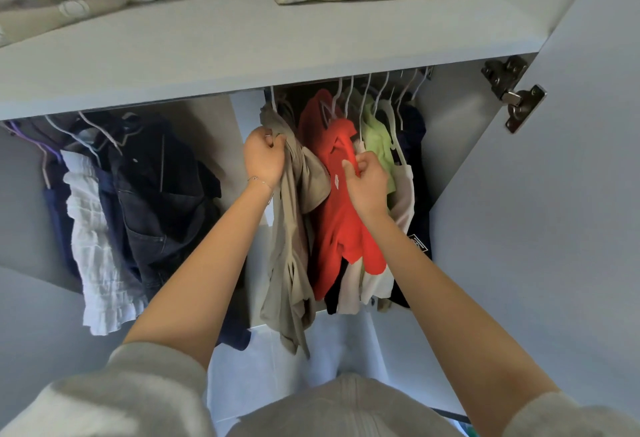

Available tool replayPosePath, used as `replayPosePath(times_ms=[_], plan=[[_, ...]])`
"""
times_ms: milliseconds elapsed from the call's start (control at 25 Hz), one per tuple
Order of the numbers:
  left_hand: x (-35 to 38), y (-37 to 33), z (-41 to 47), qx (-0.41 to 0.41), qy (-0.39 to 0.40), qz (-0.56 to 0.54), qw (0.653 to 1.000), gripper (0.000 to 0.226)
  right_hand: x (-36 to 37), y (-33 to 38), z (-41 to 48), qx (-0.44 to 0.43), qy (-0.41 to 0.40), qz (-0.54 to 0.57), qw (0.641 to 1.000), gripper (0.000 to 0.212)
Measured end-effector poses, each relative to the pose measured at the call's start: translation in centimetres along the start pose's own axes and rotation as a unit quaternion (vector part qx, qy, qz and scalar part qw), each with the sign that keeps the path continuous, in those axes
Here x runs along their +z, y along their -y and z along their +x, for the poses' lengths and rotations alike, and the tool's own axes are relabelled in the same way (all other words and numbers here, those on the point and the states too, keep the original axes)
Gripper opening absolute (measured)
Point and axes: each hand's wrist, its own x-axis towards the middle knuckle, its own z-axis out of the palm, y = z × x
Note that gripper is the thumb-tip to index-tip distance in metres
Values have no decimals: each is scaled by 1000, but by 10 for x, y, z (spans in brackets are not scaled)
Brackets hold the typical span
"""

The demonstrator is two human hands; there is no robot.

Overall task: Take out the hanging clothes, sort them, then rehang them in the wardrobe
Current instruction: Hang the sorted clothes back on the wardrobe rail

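The left hand [264,156] grips a bunched fold of the khaki garment [289,246] near its top, fingers curled into the cloth. The right hand [366,178] pinches the red garment [337,228] just beside it. Both garments hang on white hangers [365,97] in the wardrobe's right compartment, below the shelf [242,52], with a lime-green top [377,138] further right. Dark jeans [159,201] and a white top [93,239] hang in the left compartment.

Right under the shelf [242,65] the packed hangers [391,117] block the way, a narrow dark gap opens below it between the beige garment [287,246] and the red top [339,225], and well beneath it, under the hems, the wardrobe [450,131] stands open.
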Motion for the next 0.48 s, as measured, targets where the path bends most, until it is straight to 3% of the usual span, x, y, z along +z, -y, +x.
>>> replayPosePath(times_ms=[160, 480], plan=[[14, -14, 16, 13, 27, 64, 998, 40, -9, 1, 0, -31, 15, -29, 999, 35], [59, -16, 17, -21, 74, 53, 996, 36, -41, 10, 4, -85, 67, -65, 992, 45]])
